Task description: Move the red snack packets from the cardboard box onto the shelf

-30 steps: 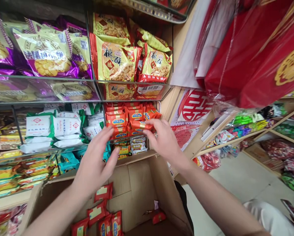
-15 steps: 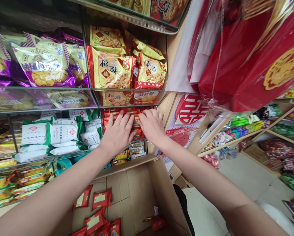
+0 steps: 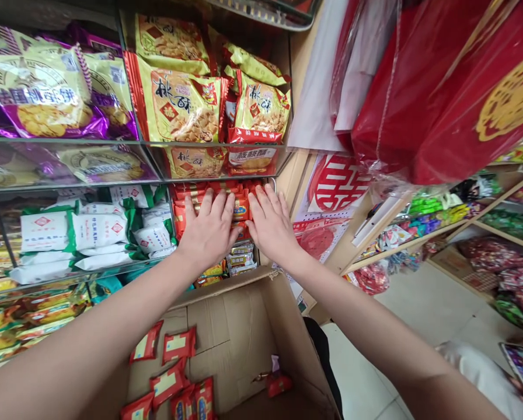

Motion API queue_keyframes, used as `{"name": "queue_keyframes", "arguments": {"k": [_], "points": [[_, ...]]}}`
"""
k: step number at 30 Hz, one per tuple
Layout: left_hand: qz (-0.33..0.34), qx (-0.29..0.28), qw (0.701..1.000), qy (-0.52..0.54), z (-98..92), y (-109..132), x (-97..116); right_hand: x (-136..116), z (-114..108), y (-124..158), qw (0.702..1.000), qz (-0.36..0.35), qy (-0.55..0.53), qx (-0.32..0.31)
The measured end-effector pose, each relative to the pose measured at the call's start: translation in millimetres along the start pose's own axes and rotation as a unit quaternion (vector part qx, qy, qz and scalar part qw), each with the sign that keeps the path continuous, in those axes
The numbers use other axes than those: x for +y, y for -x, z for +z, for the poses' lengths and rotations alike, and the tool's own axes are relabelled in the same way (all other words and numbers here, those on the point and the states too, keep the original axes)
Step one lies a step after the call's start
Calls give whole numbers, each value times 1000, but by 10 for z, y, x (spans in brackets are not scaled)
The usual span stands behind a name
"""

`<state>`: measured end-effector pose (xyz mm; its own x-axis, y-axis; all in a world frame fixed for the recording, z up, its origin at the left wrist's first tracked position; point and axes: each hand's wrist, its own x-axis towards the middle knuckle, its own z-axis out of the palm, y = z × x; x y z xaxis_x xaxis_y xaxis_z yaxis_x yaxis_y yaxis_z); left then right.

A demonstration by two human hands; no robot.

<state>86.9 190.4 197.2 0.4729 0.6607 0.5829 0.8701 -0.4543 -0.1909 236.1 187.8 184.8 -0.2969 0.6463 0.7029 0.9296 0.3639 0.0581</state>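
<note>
Reaches both bare arms forward over the cardboard box (image 3: 239, 326) and past its far wall, up to the shelf compartment just above that wall. Lays the left hand (image 3: 209, 230) flat on the stack of red-and-orange packets (image 3: 240, 207) standing in that compartment, palm against the packets' fronts, fingers straight and slightly spread, closing on nothing. Sets the right hand (image 3: 270, 224) just beside it, on the side nearer the box's right wall, likewise flat and open, fingers fanned upward. Leaves only a narrow strip of orange wrapper showing between the two hands. Pinches no packet with either hand; merely presses against the stack. Inside the box, toward its near left corner, loose red packets (image 3: 178, 344) with pale labels, lying flat and partly overlapping on the cardboard floor. Toward the box's right wall, apart from those, one small red packet (image 3: 279, 384) lying alone. Right above the box's far wall, under the stack, small yellow packets (image 3: 239, 256). Higher above the box, over the stack, yellow-and-red biscuit bags (image 3: 182, 108) leaning behind a glass front. Up and left of the box, white-and-green bags (image 3: 95, 230), and higher again purple-and-yellow bags (image 3: 46, 93). High to the right of the box, red gift bags (image 3: 440, 87) wrapped in clear plastic
</note>
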Motion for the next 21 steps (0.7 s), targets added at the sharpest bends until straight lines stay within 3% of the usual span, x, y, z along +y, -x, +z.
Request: {"name": "queue_keyframes", "arguments": {"k": [7, 9, 11, 13, 14, 17, 21], "points": [[13, 23, 1000, 8, -58, 18, -63, -70, -121, 194, 999, -15, -44, 15], [47, 48, 996, 50, -144, 168, -137, -180, -149, 402, 997, -43, -70, 7], [111, 34, 984, 134, -204, 467, -219, -309, -115, 708, 986, -106, -118, -53], [158, -96, 959, 216, -180, 902, -280, -448, -2, 1062, 958, -174, -156, -168], [140, -200, 941, 232, -129, 1151, -294, -524, 81, 1234, 937, -196, -167, -235], [-53, -473, 858, 194, 144, 1899, -273, -826, 388, 1631, 865, -216, -205, -404], [-172, -582, 786, 116, 522, 2573, -187, -1431, 748, 1828, 761, -185, -256, -566]]}}
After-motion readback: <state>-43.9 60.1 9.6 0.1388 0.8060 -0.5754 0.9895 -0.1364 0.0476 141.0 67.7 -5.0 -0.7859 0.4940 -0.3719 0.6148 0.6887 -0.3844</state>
